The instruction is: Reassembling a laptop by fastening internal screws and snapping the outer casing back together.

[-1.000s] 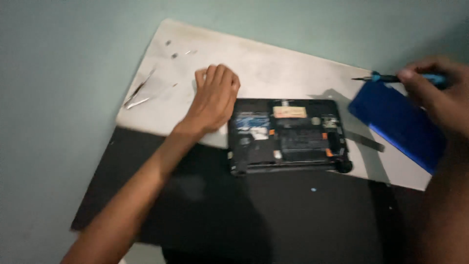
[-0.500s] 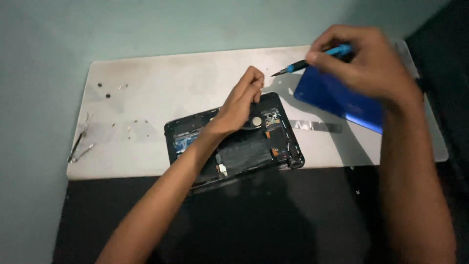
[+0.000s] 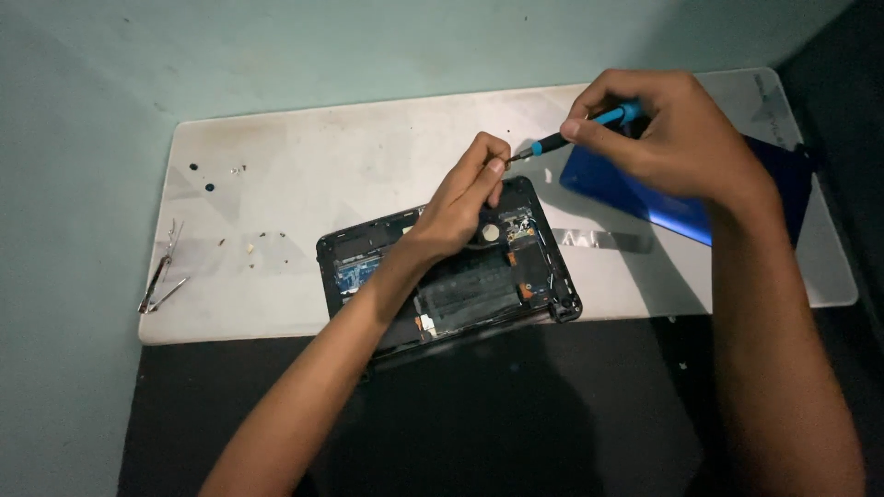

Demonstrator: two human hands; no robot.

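A slim blue screwdriver (image 3: 575, 132) is being gripped by the right hand (image 3: 677, 138); its tip is being pinched by the left hand (image 3: 465, 202) above the opened black device (image 3: 451, 267).

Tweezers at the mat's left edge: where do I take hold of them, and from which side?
Probably from above, pinching across the joined upper end of the tweezers. They lie flat on the white mat, so the sides give no purchase, and the two legs splay apart toward the lower end. Nothing crowds them there.

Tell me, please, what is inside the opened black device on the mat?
Inside the opened black device a dark flat block, small circuit boards and a round silver part show. The left hand covers the upper middle.
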